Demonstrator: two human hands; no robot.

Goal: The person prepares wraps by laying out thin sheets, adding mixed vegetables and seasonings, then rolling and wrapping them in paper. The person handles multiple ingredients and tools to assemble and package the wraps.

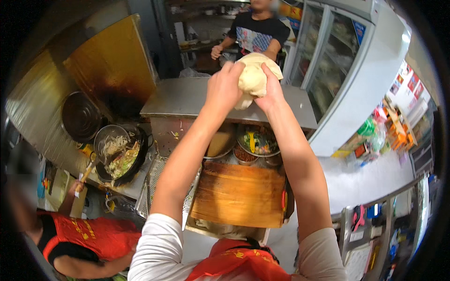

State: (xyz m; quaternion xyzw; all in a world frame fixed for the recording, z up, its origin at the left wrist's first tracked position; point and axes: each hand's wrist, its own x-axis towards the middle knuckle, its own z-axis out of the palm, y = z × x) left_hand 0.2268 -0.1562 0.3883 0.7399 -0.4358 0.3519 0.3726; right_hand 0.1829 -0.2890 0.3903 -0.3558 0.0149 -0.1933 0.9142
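Note:
Both my arms reach forward and up, holding a pale, soft lump of dough [253,80] above the steel counter [187,96]. My left hand [225,86] wraps its left side, fingers curled over the top. On the right, my right hand [271,91] cups the dough with the thumb against its face. Part of the dough spreads out behind like a flap, and a bit hangs below. Beneath my arms lies a wooden board [239,194]. Beyond the board stand a pan of chopped vegetables with a yellow spoon [253,140] and a bowl of reddish-brown bits [245,155].
At left, a co-worker in a red apron [96,236] holds a strainer [111,139] of noodles over a dark wok [124,161]. Another person in a black shirt [257,33] stands behind the counter. A glass-door fridge [330,51] is at right, and a shelf rack [384,225] nearer.

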